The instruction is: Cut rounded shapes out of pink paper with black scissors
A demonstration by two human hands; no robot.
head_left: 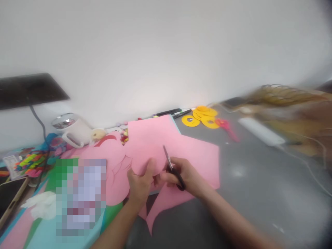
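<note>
Black-handled scissors (178, 177) sit in my right hand (181, 171), their metal blades pointing up and slightly left over pink paper. My left hand (142, 181) is closed on the edge of a pink sheet (141, 152), thumb on top and fingers partly hidden below it. A curved strip of pink paper (164, 205) hangs beneath my hands, ending in a point. Cut pink shapes with scalloped, drawn edges (115, 180) lie just left of my left hand. Another large pink sheet (199, 155) spreads behind my right hand.
Yellow paper rings (190, 120) and pink scissors (229, 129) lie at the back right, near black pens (181, 114). A white power strip (260, 131) trails a cord. At left are a white mug (74, 131), colourful craft bits (29, 162), crumpled tissue (43, 205) and a phone (11, 197).
</note>
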